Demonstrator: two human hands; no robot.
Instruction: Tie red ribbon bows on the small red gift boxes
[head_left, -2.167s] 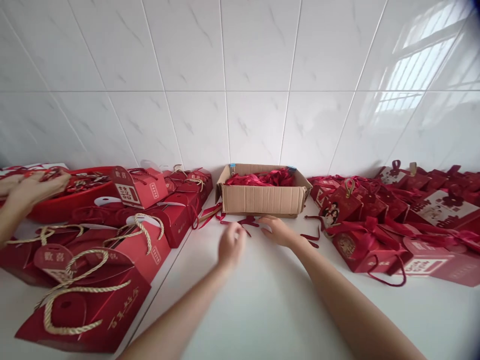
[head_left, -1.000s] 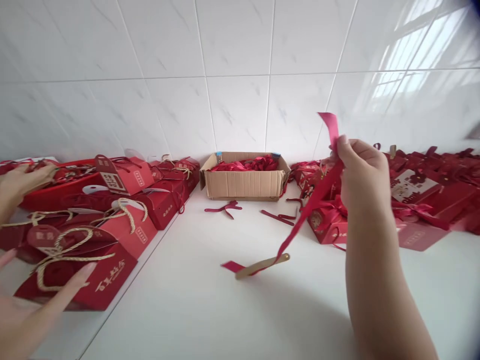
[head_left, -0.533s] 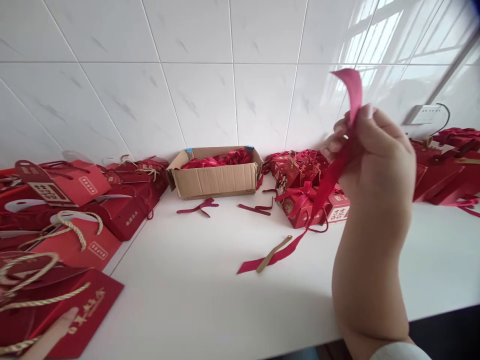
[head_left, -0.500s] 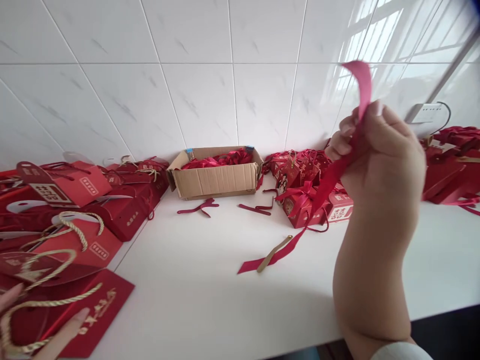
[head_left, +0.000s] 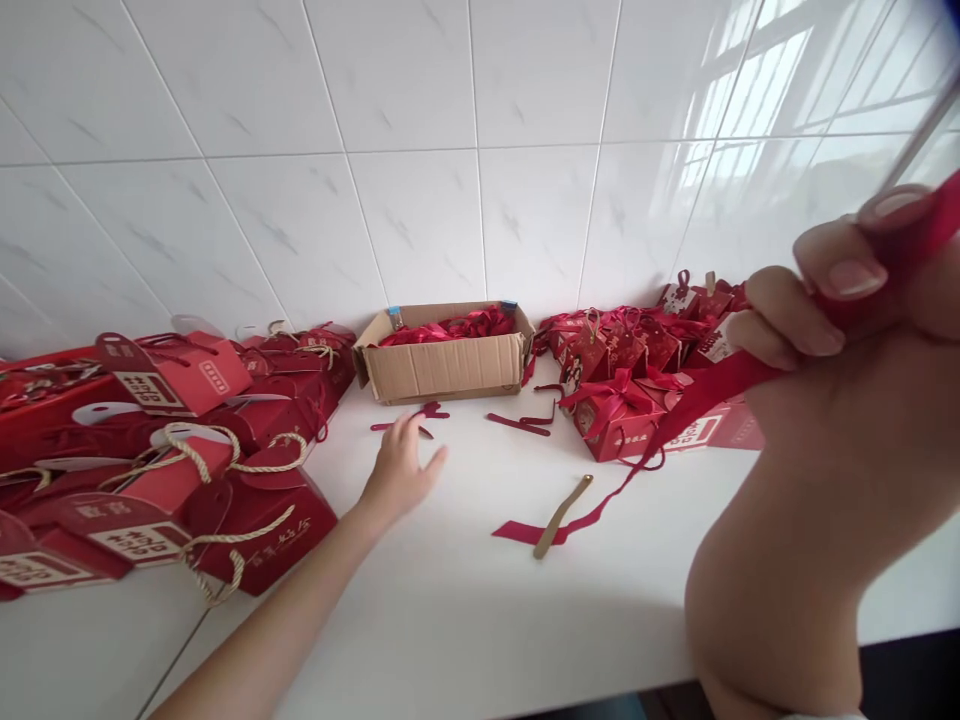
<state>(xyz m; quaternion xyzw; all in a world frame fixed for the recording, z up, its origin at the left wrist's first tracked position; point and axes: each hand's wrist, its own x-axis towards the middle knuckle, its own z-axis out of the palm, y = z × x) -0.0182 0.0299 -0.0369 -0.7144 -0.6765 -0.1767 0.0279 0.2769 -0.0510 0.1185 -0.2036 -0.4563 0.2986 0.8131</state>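
My right hand is raised high at the right, its fingers closed round a red ribbon. The ribbon slants down to the white table, where its cut end lies under a flat gold strip. My left hand reaches over the table in front of the cardboard box, thumb spread away from the fingers. Beneath its fingertips lie dark red strips; whether they touch is hard to tell. More dark red strips lie to the right of this hand.
An open cardboard box of red ribbons stands against the tiled wall. Red gift boxes with rope handles are piled at the left. At the right sit several red boxes, the nearest a box with a ribbon bow.
My left hand has left the rope-handled box at the left and moved right to the dark red strips. My right hand has moved right and nearer the camera, still gripping the ribbon.
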